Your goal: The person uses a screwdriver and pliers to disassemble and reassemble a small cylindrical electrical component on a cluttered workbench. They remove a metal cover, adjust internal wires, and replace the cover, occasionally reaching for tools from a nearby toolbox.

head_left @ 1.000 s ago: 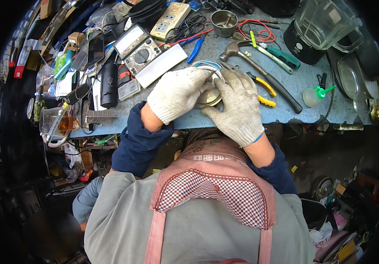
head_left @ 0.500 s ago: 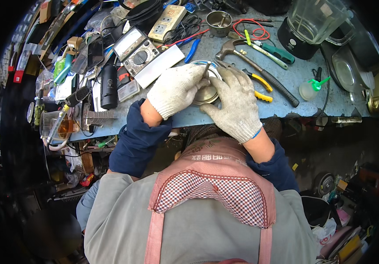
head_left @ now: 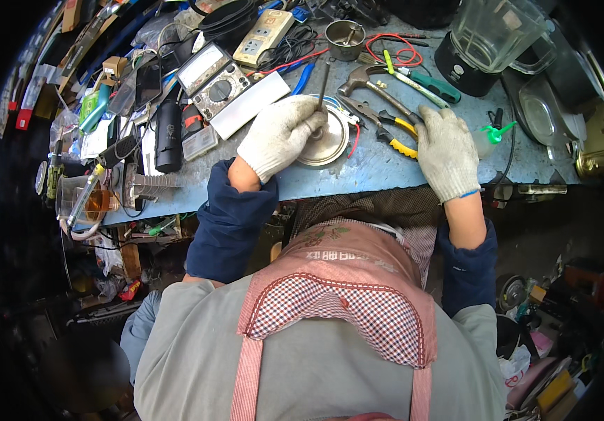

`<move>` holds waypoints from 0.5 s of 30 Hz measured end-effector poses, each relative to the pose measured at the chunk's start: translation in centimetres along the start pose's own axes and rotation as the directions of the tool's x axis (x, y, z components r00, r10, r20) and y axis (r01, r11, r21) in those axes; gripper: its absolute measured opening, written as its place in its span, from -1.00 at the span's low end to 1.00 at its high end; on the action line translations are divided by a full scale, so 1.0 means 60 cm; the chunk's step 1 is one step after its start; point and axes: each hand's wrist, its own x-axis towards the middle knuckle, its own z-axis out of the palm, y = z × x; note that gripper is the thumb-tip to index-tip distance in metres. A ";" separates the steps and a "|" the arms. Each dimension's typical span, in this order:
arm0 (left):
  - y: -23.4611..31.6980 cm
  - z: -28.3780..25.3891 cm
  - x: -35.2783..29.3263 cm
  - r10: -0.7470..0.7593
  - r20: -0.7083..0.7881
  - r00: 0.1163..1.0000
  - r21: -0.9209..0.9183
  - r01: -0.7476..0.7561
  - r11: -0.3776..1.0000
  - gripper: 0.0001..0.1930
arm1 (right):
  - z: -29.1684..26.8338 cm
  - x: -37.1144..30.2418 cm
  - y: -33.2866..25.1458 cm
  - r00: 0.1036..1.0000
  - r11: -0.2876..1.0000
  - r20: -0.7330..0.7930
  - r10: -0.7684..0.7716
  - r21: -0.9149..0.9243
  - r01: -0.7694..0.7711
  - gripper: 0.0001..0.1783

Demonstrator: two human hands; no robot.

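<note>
My left hand (head_left: 282,137), in a white knitted glove, is closed around a thin dark metal rod (head_left: 325,83). The rod stands nearly upright over a round silver metal part (head_left: 327,149), which lies on the blue bench close to its front edge. A short red wire (head_left: 355,140) sticks out at that part's right side. My gloved right hand (head_left: 449,154) is closed over the grip of a claw hammer (head_left: 389,97), whose head points to the far left. The glove hides the grip. Between the hands lie pliers with yellow and black handles (head_left: 397,142).
Behind are a multimeter (head_left: 219,89), a power strip (head_left: 263,38), a metal cup (head_left: 345,40) and a green-handled screwdriver (head_left: 435,85). A blender jar (head_left: 493,42) stands far right, near a small green-nozzled bottle (head_left: 488,139). Clutter, including a black cylinder (head_left: 169,137), fills the left.
My right hand has left the round part and moved right onto the hammer's grip. More of the rod now shows above my left hand. The round part is more exposed.
</note>
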 end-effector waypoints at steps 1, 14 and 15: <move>-0.002 -0.002 0.000 -0.005 0.017 1.000 -0.012 0.005 1.000 -0.85 | -0.001 0.002 0.001 0.999 1.000 0.034 0.004 -0.002 -0.004 -0.68; -0.003 -0.002 -0.009 0.106 0.025 0.994 0.098 -0.107 0.989 -0.85 | -0.032 0.040 0.000 0.947 0.983 0.312 0.077 0.133 -0.123 -0.48; -0.001 0.001 -0.012 0.107 -0.001 0.994 0.133 -0.106 0.985 -0.84 | -0.034 0.040 -0.001 0.945 0.986 0.321 0.059 0.129 -0.106 -0.51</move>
